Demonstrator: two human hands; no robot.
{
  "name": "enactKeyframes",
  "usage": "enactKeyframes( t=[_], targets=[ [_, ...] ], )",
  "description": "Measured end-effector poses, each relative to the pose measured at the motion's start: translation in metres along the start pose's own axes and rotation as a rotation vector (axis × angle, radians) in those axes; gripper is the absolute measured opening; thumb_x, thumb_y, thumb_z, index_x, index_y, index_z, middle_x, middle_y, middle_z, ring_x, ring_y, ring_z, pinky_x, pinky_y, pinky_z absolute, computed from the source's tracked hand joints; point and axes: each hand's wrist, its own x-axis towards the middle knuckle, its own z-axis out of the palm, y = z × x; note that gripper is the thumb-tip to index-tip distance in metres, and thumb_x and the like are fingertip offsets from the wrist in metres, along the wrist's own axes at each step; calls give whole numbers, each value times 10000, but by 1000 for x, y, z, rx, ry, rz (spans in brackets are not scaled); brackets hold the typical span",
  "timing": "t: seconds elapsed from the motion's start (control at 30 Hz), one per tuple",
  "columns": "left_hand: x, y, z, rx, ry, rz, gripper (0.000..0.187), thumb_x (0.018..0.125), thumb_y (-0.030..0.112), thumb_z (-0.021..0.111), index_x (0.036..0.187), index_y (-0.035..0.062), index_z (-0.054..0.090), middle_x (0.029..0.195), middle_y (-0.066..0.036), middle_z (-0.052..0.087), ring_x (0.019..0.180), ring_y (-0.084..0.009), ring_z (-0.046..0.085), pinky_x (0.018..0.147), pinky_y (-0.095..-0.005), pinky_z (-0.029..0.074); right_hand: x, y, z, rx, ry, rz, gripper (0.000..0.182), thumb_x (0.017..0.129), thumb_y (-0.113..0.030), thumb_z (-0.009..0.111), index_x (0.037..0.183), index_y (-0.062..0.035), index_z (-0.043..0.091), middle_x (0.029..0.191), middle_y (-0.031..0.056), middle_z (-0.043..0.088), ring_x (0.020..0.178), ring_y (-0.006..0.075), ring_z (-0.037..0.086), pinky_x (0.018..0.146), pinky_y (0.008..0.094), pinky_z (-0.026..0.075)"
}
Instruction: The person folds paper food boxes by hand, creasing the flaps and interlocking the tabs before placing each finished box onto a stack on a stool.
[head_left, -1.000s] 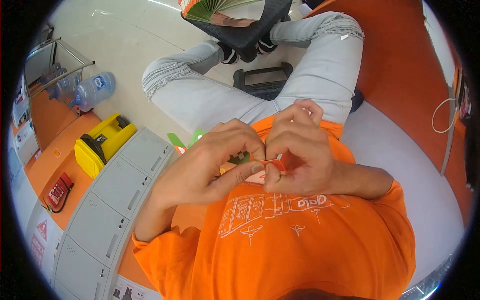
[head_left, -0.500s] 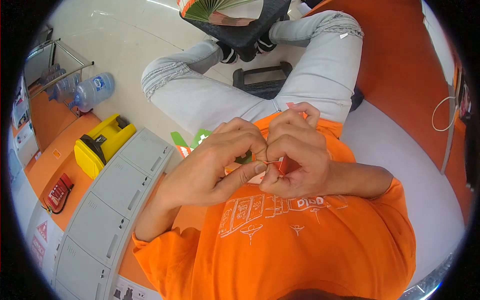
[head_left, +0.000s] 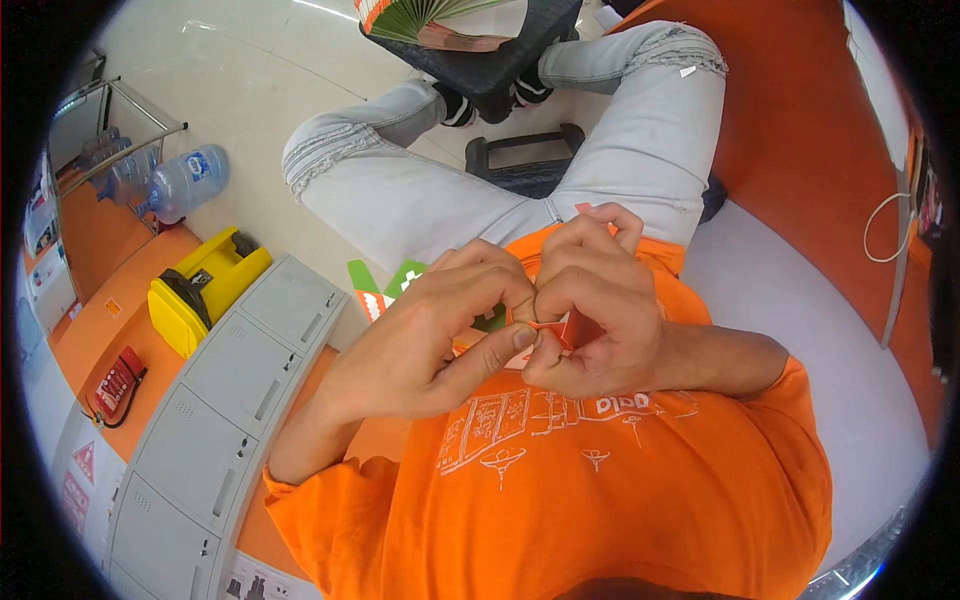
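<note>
In front of my orange shirt I hold a folded card carton (head_left: 371, 304) printed in orange, green and white. Its green flaps stick out past the left hand, and most of it is hidden by my fingers. My left hand (head_left: 445, 335) pinches the carton's edge between thumb and bent fingers. Pressed close against it, my right hand (head_left: 595, 310) grips the same edge, fingers curled and thumb folded in. A red-orange part of the carton (head_left: 577, 330) shows between the hands.
Ahead, a black stool (head_left: 545, 40) carries a fanned stack of green and orange printed card (head_left: 440, 22). On the left are grey lockers (head_left: 235, 370), a yellow container (head_left: 205, 290), a red pouch-like item (head_left: 118, 385) and water bottles (head_left: 190, 182).
The carton's green flaps have shifted slightly to the right. My left thumb has moved a little along the pinched edge. Both hands keep their grip.
</note>
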Motion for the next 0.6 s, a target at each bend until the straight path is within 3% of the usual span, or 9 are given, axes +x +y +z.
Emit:
enactKeyframes(
  t=[0.43,0.53,0.6],
  targets=[
    [1,2,-3,68,13,-11,95,919,66,707,950,40,621,930,-91,636,960,-298,589,877,-388,438,3,5,-3,45,-7,19,224,616,-68,699,761,-152,552,776,2,532,797,214,561,991,441,279],
    [0,0,-10,-54,4,-65,85,931,65,696,951,18,628,917,-113,649,905,-314,606,846,-397,462,7,4,-12,95,-101,95,222,624,-70,711,766,-155,564,784,-15,550,845,204,563,1010,446,266],
    [0,-2,-15,2,-61,-48,55,947,42,674,986,10,653,1003,-111,662,980,-262,610,856,-356,484,10,5,-15,120,-173,82,236,619,-50,693,783,-147,554,778,-31,588,849,206,557,1000,427,266]
  ],
)
